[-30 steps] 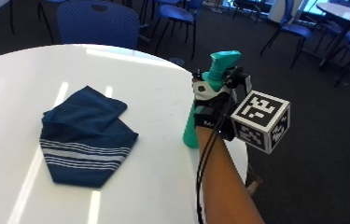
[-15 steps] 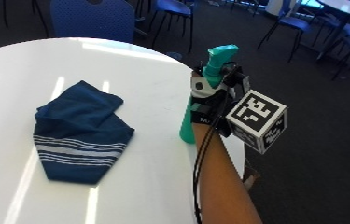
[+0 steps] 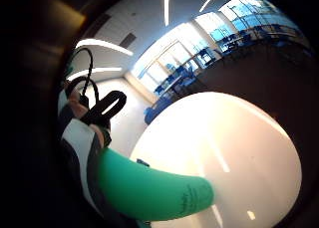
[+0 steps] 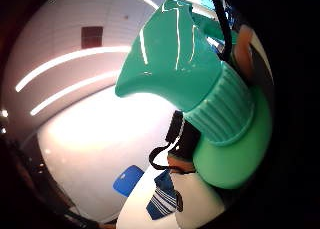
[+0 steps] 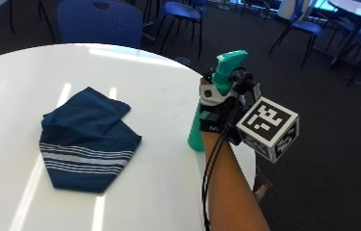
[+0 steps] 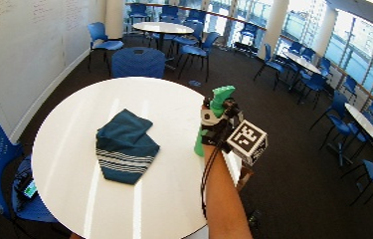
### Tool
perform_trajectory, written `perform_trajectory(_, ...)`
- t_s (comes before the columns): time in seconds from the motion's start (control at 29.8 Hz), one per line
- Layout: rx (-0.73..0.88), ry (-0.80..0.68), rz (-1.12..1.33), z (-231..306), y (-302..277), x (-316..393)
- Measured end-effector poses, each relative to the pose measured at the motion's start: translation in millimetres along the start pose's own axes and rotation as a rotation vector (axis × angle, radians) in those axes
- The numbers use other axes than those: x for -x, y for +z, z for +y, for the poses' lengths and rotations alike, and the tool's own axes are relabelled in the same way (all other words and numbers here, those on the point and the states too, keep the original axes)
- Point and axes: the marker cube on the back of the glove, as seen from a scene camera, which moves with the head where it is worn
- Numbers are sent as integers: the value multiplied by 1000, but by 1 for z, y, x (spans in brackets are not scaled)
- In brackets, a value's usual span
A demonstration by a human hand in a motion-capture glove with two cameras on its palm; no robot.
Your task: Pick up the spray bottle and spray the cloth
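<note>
A green spray bottle (image 5: 220, 91) stands upright near the right edge of the round white table (image 5: 135, 77), its nozzle pointing away from the person. My gloved right hand (image 5: 222, 115) grips its neck and body, fingers curled round it. Whether the bottle's base (image 5: 196, 143) touches the tabletop or hangs just above it I cannot tell. A dark blue cloth (image 5: 87, 137) with white stripes lies crumpled to the left of the bottle, apart from it. The thumb side palm view is filled by the spray head (image 4: 175, 64), with the cloth (image 4: 162, 201) small below. The bottle's body (image 3: 154, 193) crosses the little finger side palm view.
The table's edge (image 5: 183, 60) runs just behind and to the right of the bottle. A blue chair (image 5: 100, 21) stands at the far side, with more chairs and tables behind it on the dark floor. Bare tabletop (image 6: 73, 129) surrounds the cloth.
The outside picture has shifted a little. The hand still holds the bottle at the same place by the table's edge, and the cloth lies as before.
</note>
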Motion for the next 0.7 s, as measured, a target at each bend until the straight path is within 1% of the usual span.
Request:
perform_trajectory(0.13, 19, -33, 8, 3, -1, -3)
perform_trajectory(0.23, 44, -95, 48, 4, -1, -4)
perform_trajectory(0.7, 133, -749, 444, -11, 16, 41)
